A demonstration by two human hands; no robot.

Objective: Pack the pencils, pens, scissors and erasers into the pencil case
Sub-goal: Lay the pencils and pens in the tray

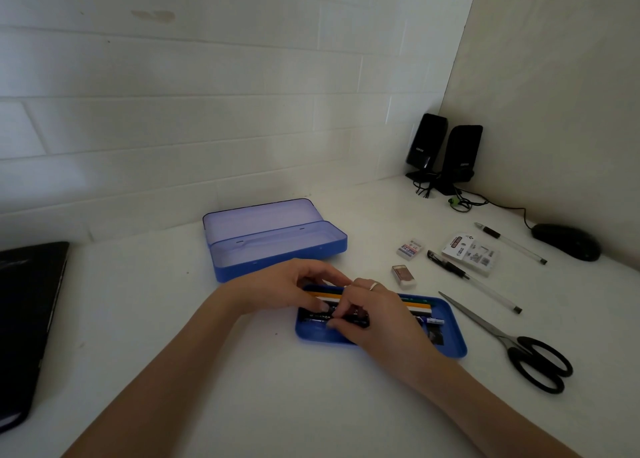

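1. My left hand (294,289) & right hand (372,314): fingers pinched together on a slim dark pen (341,319) in the shallow blue plastic tray (450,345).
2. Translucent blue pencil case (273,237) lies open behind, on the white table (242,388).
3. Black-handled scissors (512,343), erasers (403,276) to the right.

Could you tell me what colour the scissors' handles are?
Black, on the scissors; seen in the head view.

White tiled wall (173,111) meets a plain beige wall (554,76), dimly lit.
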